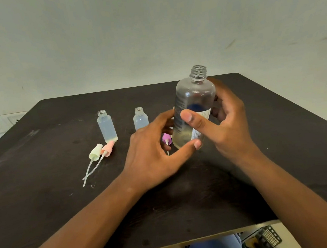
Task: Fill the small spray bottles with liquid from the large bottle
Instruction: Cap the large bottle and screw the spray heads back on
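the large clear plastic bottle with a white printed label (194, 109) stands upright at the middle of the dark wooden table (45, 195), cap off, a shallow layer of pale liquid at its bottom. the right hand (224, 122) wraps it from the right side, thumb pressed across the front of the label and fingers curled behind. the left hand (153, 154) meets it from the left with a wide-spread grasp, thumb tip against the bottle's base and fingers reaching round its far side. to the left stand two small translucent spray bottles, both uncapped: the far-left one (107, 127) holds a little liquid, the other (140, 119) is partly hidden by the left hand. a pale green spray cap (95, 152) and a pink spray cap (107, 148) lie touching, tubes crossed. a purple spray cap (166, 139) lies just beside the large bottle.
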Demonstrator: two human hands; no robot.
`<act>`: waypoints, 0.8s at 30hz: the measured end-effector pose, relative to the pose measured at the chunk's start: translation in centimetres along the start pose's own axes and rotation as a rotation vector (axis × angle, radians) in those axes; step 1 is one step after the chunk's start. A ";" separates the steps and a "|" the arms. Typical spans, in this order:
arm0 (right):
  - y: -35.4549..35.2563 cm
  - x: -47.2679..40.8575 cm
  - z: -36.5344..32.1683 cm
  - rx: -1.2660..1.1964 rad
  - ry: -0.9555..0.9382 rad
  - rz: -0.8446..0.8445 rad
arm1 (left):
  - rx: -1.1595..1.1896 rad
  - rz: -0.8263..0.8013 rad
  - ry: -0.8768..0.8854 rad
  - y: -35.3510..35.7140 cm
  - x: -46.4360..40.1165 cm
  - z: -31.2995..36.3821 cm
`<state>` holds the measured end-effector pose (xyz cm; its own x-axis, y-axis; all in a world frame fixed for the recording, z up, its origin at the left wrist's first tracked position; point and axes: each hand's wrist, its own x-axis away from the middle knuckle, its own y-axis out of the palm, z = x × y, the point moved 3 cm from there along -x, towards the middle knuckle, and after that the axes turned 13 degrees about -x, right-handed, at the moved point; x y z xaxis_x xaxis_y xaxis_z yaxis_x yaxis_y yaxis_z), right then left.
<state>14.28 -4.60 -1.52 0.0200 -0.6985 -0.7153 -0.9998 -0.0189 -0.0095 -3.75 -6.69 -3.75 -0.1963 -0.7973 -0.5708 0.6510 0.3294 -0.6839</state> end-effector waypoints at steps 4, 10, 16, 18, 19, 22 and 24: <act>0.2 0.2 0.2 -0.020 0.020 -0.054 | 0.055 -0.019 -0.039 0.3 0.0 0.4; 0.4 0.3 -0.1 -0.057 0.051 -0.080 | 0.108 -0.016 -0.050 0.4 0.2 0.4; -2.8 -0.8 0.3 -0.072 0.207 0.350 | 0.092 -0.032 -0.056 0.8 0.1 0.0; -5.2 -1.1 0.9 0.184 0.260 0.341 | 0.084 -0.029 -0.051 0.8 0.1 0.0; -6.1 -1.2 1.1 0.320 0.293 0.269 | 0.077 -0.028 -0.051 0.8 0.0 -0.1; -7.8 -1.0 2.0 0.706 0.421 -0.037 | 0.064 -0.027 -0.054 0.8 0.0 -0.1; -8.2 -0.7 2.3 0.861 0.460 -0.216 | 0.059 -0.027 -0.054 0.7 0.0 -0.1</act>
<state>22.41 -2.27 -2.55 0.0205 -0.9536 -0.3004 -0.6349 0.2197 -0.7407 -3.37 -6.39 -4.28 -0.1758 -0.8319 -0.5263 0.6885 0.2782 -0.6698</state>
